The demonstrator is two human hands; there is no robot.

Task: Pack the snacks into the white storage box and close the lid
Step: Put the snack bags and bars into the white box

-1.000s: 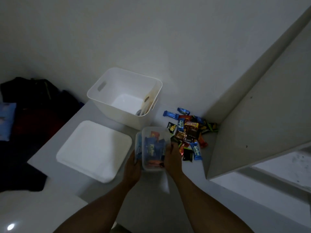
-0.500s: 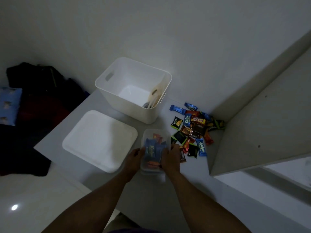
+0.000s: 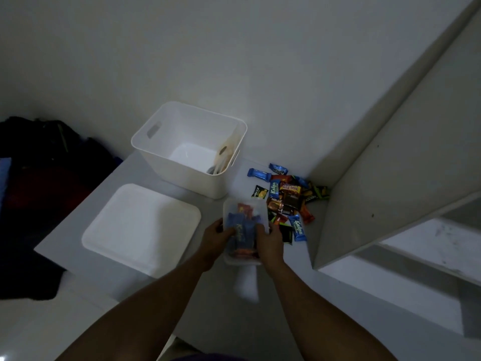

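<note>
- Dim room with a plain pale wall at 12 o'clock. A grey counter (image 3: 283, 287) runs from mid-frame down toward 6 o'clock.
- Head view: the white storage box (image 3: 182, 175) stands open on the counter near the wall, at 11 o'clock from the hands.
- The box floor is bare white. One flat beige item (image 3: 225, 156) leans on the box's 3 o'clock wall; can't tell what it is.
- The lid (image 3: 140, 230) lies flat on the counter at 7 o'clock of the box, near it but not touching.
- A clear tub (image 3: 246, 204) sits just beside the box's near corner, at 5 o'clock of it. It holds blue and orange wrapped bars (image 3: 243, 231). Can't tell whether the tub rests on the counter or is lifted.
- The left grip (image 3: 216, 238) is curled round the tub's 9 o'clock side, with the thumb over the rim onto the wrappers.
- The right grip (image 3: 269, 243) is curled round the tub's 3 o'clock side, fingers over the rim.
- The loose snacks (image 3: 289, 196) are piled on the counter at 2 o'clock of the tub, in the corner by the wall. Kalpa and beng-beng labels are legible.
- A pale slanted panel (image 3: 390, 165) bounds the pile at 3 o'clock.
- Dark bags and cloth (image 3: 39, 178) lie at 9 o'clock, off the counter.
</note>
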